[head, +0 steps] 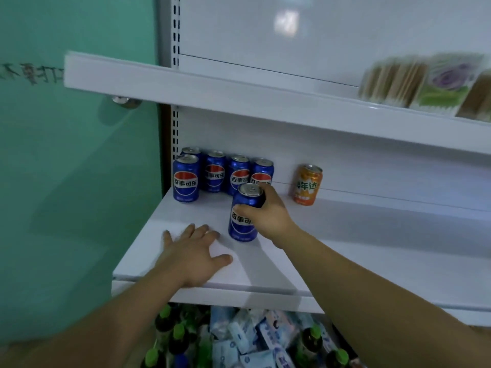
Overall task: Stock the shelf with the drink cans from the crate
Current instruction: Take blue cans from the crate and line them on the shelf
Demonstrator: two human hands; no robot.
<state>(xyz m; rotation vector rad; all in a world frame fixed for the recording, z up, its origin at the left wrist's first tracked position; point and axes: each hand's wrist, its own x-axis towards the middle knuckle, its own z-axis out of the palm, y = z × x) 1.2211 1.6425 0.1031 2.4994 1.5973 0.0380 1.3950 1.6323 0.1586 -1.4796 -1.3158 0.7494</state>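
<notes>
On shelf [345,235] | R grip [268,213] clasps upper half, blue can [240,231] | L grip [194,251] spread

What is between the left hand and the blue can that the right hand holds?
Only a narrow strip of bare white shelf, in the head view; the left hand does not touch the blue can.

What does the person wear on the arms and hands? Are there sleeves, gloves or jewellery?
Nothing worn shows. The left hand and right hand have no gloves, rings or watch. The left forearm and right forearm are bare, with no sleeve in view.
</notes>
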